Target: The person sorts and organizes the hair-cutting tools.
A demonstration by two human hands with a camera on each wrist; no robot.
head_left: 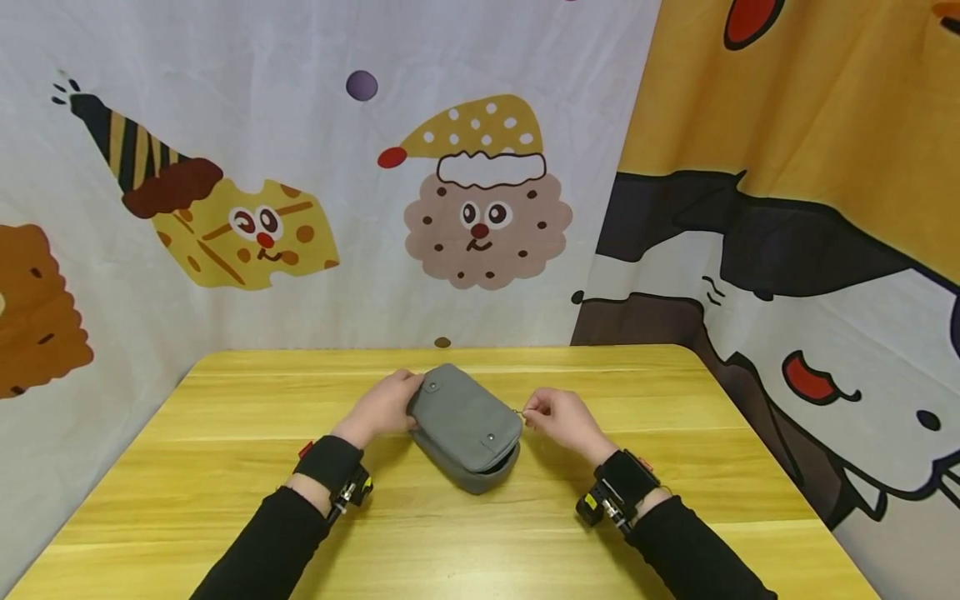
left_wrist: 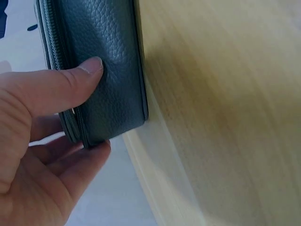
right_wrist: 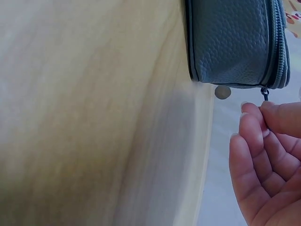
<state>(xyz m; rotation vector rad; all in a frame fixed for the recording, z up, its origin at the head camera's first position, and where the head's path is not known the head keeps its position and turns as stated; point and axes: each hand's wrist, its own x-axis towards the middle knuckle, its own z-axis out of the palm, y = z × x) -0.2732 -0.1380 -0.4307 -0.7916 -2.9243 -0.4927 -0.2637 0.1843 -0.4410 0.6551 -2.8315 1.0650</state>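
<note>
A grey pebbled-leather zip pouch (head_left: 465, 417) lies slantwise on the wooden table, its lid side up with a small stud near each end. My left hand (head_left: 384, 407) grips the pouch's left end; in the left wrist view the thumb (left_wrist: 75, 84) presses the side wall just below the zip (left_wrist: 55, 42) while the fingers curl round the end. At the right corner, my right hand (head_left: 564, 418) pinches the small metal zipper pull (right_wrist: 265, 93) between thumb and forefinger. Along the near right edge, a dark gap (head_left: 504, 463) shows between lid and body.
The light wooden table (head_left: 225, 483) runs back to a printed curtain (head_left: 300, 317) with cartoon food figures. A second, yellow curtain (head_left: 840, 108) with a cartoon face hangs at the right. Both wrists carry black straps with small cameras (head_left: 600, 504).
</note>
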